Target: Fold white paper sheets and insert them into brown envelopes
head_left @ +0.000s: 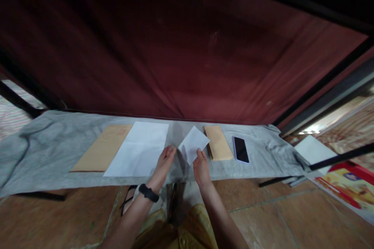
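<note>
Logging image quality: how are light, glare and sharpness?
Head view: the dark red cloth backdrop is dim; same view, glare below the grey metal beam; same view, the small white paper sheet is bright, not washed out; same view, print on the large brown paper envelope is too soft to read.

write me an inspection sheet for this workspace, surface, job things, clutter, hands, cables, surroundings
Surface: grey cloth, wrinkled
Job's things: small white paper held; large white sheet left of it, beside wide brown paper; small brown paper stack to the right
Clutter: phone, screen dark, right of the stack
Hands: right hand grips the small white paper; left hand near it, fingers curled, grip unclear
Cables: dark line at far left, cord or marking unclear
Surroundings: dark red curtain behind; tiled floor below
</note>
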`<state>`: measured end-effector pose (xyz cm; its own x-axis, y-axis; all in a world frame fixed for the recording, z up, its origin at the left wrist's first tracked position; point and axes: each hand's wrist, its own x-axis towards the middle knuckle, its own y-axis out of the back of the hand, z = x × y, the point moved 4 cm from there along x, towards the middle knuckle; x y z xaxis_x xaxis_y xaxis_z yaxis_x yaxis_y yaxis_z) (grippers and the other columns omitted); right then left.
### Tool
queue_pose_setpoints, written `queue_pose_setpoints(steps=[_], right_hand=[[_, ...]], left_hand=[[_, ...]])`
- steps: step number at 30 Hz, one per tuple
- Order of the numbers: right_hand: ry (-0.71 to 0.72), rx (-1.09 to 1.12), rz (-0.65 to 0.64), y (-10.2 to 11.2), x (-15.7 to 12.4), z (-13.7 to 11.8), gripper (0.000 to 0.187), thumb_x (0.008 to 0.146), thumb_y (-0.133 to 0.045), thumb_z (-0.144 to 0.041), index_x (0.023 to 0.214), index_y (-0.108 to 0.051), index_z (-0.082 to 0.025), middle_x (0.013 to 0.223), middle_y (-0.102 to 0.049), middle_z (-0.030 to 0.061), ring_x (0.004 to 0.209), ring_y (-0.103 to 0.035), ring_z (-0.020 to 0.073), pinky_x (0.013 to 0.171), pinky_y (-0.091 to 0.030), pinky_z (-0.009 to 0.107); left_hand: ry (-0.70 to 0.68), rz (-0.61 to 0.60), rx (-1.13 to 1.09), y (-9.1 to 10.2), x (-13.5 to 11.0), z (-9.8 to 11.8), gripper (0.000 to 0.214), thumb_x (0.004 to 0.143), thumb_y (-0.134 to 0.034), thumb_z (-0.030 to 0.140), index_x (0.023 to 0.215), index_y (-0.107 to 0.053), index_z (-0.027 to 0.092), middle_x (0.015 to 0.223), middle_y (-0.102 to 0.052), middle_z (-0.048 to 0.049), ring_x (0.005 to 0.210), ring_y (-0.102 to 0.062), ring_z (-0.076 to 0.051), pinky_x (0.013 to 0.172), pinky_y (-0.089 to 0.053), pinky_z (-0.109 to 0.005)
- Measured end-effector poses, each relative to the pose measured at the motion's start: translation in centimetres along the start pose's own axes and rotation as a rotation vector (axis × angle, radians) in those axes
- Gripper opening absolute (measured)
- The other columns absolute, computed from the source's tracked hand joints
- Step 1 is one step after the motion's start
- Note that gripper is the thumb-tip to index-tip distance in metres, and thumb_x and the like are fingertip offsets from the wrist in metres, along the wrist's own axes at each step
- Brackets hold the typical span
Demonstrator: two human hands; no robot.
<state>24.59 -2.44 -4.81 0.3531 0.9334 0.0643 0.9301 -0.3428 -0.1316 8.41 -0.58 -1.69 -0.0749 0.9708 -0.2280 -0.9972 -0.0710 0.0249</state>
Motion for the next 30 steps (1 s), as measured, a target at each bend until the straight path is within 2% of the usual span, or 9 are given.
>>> queue_pose_setpoints(steps=[2, 5, 9, 12, 15, 19, 22, 26, 30], right_hand=[[-0.075, 0.174, -0.018, -0.3, -0.2, 0.1, 0.042, 0.099, -0.04, -0.055, 0.119, -0.058, -0.023, 0.116, -0.073, 0.009, 0.109, -0.07, 0.0228, 0.09, -0.059, 0.04], [-0.143, 0.38, -0.052, -1.0, -1.0, 0.4, 0.033, 0.097, -0.047, -0.051, 0.111, -0.06, -0.024, 0.117, -0.073, 0.0095, 0.108, -0.071, 0.023, 0.093, -0.059, 0.041], [-0.215, 0.374, -0.013, -0.6, -1.7, 1.2, 0.027, 0.088, -0.061, -0.046, 0.103, -0.061, -0.024, 0.112, -0.074, 0.0097, 0.099, -0.073, 0.0233, 0.085, -0.062, 0.04], [-0.266, 0.334, 0.094, 1.1, -1.3, 1.8, 0.03, 0.078, -0.072, -0.044, 0.096, -0.063, -0.022, 0.097, -0.074, 0.0058, 0.082, -0.072, 0.0198, 0.077, -0.062, 0.036], [-0.307, 0.298, 0.183, 2.9, -0.6, 2.3, 0.037, 0.067, -0.079, -0.044, 0.091, -0.064, -0.021, 0.081, -0.069, -0.0003, 0.066, -0.066, 0.015, 0.067, -0.061, 0.031], [-0.308, 0.048, 0.161, 3.9, 0.3, 2.8, 0.034, 0.065, -0.073, -0.048, 0.084, -0.064, -0.021, 0.065, -0.062, -0.0044, 0.054, -0.058, 0.013, 0.053, -0.054, 0.026], [-0.291, -0.179, 0.089, 4.1, 0.6, 3.1, 0.028, 0.073, -0.064, -0.048, 0.081, -0.064, -0.02, 0.059, -0.059, -0.0044, 0.048, -0.053, 0.012, 0.045, -0.047, 0.023], [-0.273, -0.514, -0.071, 4.2, 0.6, 3.5, 0.029, 0.088, -0.049, -0.041, 0.083, -0.067, -0.019, 0.059, -0.061, -0.0017, 0.049, -0.056, 0.013, 0.045, -0.045, 0.022], [-0.278, -0.635, -0.111, 4.3, 1.4, 3.6, 0.03, 0.091, -0.047, -0.036, 0.084, -0.07, -0.018, 0.062, -0.065, -0.0004, 0.05, -0.059, 0.0135, 0.046, -0.043, 0.021]], left_hand=[[0.103, -0.075, -0.064, 0.0, -0.2, -1.6, 0.053, 0.082, -0.065, 0.057, 0.116, -0.064, 0.016, 0.111, -0.074, -0.015, 0.099, -0.071, -0.025, 0.081, -0.057, -0.036], [0.121, -0.2, -0.181, -0.8, -0.5, -2.7, 0.05, 0.074, -0.075, 0.048, 0.112, -0.066, 0.016, 0.103, -0.076, -0.0122, 0.089, -0.073, -0.023, 0.078, -0.057, -0.035], [0.055, -0.147, -0.155, -0.5, 0.4, -2.8, 0.046, 0.067, -0.075, 0.037, 0.106, -0.068, 0.015, 0.098, -0.076, -0.0092, 0.085, -0.071, -0.022, 0.07, -0.054, -0.032], [-0.005, -0.14, -0.061, 0.7, 2.1, -2.4, 0.045, 0.065, -0.07, 0.032, 0.106, -0.067, 0.015, 0.085, -0.075, -0.0048, 0.076, -0.069, -0.021, 0.066, -0.051, -0.03], [-0.066, -0.176, 0.078, 1.9, 4.0, -2.0, 0.046, 0.065, -0.065, 0.026, 0.11, -0.067, 0.014, 0.07, -0.07, 0.0006, 0.066, -0.065, -0.019, 0.061, -0.047, -0.028], [-0.138, -0.162, 0.339, 2.5, 6.0, -1.7, 0.048, 0.072, -0.061, 0.019, 0.12, -0.066, 0.013, 0.065, -0.065, 0.0033, 0.062, -0.061, -0.017, 0.061, -0.044, -0.027], [-0.205, -0.13, 0.567, 2.4, 6.6, -1.6, 0.053, 0.08, -0.058, 0.016, 0.133, -0.06, 0.013, 0.069, -0.067, 0.0021, 0.066, -0.062, -0.017, 0.067, -0.046, -0.028], [-0.231, -0.092, 0.783, 2.1, 6.4, -1.7, 0.053, 0.087, -0.057, 0.015, 0.14, -0.055, 0.016, 0.083, -0.073, -0.0021, 0.076, -0.067, -0.018, 0.075, -0.048, -0.028], [-0.196, -0.057, 0.887, 2.1, 5.7, -2.0, 0.051, 0.091, -0.056, 0.016, 0.142, -0.054, 0.018, 0.092, -0.076, -0.0045, 0.084, -0.069, -0.019, 0.078, -0.048, -0.028]])
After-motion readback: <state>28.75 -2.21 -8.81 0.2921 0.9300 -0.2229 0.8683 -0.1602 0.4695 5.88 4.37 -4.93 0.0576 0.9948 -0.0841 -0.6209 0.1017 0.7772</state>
